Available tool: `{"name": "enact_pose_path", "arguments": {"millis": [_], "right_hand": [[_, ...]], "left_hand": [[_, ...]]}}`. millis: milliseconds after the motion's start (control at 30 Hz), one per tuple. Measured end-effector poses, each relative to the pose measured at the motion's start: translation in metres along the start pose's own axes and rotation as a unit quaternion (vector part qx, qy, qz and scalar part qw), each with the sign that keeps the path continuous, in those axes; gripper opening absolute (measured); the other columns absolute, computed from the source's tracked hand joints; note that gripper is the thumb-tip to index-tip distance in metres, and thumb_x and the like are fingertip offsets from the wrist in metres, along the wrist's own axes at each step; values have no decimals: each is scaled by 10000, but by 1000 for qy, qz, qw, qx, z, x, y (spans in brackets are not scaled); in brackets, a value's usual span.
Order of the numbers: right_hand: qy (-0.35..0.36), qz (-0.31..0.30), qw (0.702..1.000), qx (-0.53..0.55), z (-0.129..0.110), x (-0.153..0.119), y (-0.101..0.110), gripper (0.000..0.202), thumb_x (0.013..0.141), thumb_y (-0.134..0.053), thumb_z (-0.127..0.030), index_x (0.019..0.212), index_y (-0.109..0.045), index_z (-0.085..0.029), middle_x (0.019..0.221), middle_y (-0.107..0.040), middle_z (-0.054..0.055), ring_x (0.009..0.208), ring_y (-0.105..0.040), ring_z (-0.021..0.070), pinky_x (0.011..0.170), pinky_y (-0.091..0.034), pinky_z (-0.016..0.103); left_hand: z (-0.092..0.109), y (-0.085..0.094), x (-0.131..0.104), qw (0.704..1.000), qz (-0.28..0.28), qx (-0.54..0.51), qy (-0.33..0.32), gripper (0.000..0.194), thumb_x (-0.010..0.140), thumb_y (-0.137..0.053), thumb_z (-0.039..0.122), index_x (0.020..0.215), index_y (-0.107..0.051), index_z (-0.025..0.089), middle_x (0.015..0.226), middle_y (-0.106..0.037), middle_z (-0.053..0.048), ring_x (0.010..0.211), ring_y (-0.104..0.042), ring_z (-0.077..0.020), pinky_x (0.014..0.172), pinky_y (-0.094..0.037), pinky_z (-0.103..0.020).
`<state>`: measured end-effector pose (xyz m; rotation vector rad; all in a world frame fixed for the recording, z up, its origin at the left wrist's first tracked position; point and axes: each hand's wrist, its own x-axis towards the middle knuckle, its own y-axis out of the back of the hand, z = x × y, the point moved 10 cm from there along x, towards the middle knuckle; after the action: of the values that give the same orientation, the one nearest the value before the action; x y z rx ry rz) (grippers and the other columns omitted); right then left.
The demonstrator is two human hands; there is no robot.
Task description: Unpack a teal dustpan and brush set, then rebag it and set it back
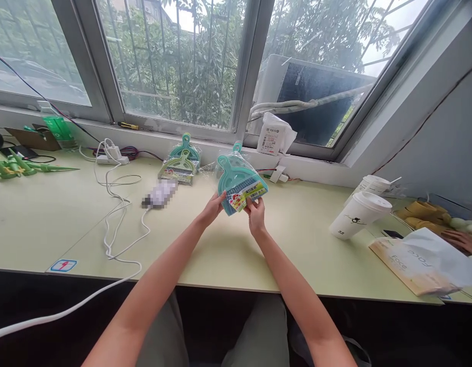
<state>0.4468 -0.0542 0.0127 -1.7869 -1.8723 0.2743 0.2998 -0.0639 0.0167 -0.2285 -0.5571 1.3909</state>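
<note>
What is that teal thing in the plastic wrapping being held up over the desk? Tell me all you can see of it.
The packaged dustpan set is a small teal plastic pan with a round hanging loop on its handle at top, sealed in a clear crinkly bag. A yellow-green printed label crosses its lower front over what looks like blue bristles. It is held tilted above the pale green desk, the left hand pinching its lower left edge, the right hand its lower right.

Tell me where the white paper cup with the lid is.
In the head view the white paper cup lies tipped on the table at the right, beside a second cup and just left of the paper bag.
</note>
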Motion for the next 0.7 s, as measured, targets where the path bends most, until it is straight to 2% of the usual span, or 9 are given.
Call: {"name": "enact_pose_path", "arguments": {"millis": [100,233,400,533,600,700], "right_hand": [[-14,-36,999,-10,0,-2,-10,485,702,-730,-320,1100,-463,-244,1040,-661,31,948,-652,174,846,-562,375],[-15,-52,998,-19,-2,-3,-14,483,705,-726,-332,1108,-475,-242,1053,-658,35,948,-652,179,846,-562,375],[1,-8,1000,0,-4,-2,-4,439,701,-715,-311,1070,-498,-216,1040,-656,48,928,-654,178,843,-557,377],[-9,21,1000,19,0,-3,2,459,702,-705,-297,1095,-480,-219,1056,-653,54,930,-656,180,849,-551,380],[-16,25,999,22,2,-4,2,462,704,-700,-288,1101,-475,-219,1058,-650,57,936,-656,182,851,-550,380],[-22,21,999,26,4,-5,0,459,708,-689,-265,1106,-463,-236,1061,-646,45,938,-657,176,849,-553,381]], "left_hand": [[2,6,2,1000,13,7,-4,524,809,-633,462,1261,-514,225,1212,-635,-76,1148,-572,-260,1005,-439,-440],[2,3,-2,1000,10,25,9,565,810,-625,475,1297,-466,237,1204,-634,-74,1126,-586,-252,981,-461,-441],[-7,-12,-8,997,-28,63,38,648,795,-649,468,1344,-378,255,1250,-595,-90,1115,-589,-236,938,-485,-414],[-8,-20,-12,993,-44,101,33,641,782,-663,444,1331,-390,255,1269,-576,-105,1137,-568,-244,907,-492,-390],[-7,-19,-12,991,-32,125,26,667,746,-702,388,1320,-393,253,1271,-568,-106,1136,-562,-253,883,-500,-386],[-3,-6,-8,990,41,138,-8,693,708,-719,330,1302,-378,230,1247,-568,-104,1110,-569,-253,868,-504,-385]]}}
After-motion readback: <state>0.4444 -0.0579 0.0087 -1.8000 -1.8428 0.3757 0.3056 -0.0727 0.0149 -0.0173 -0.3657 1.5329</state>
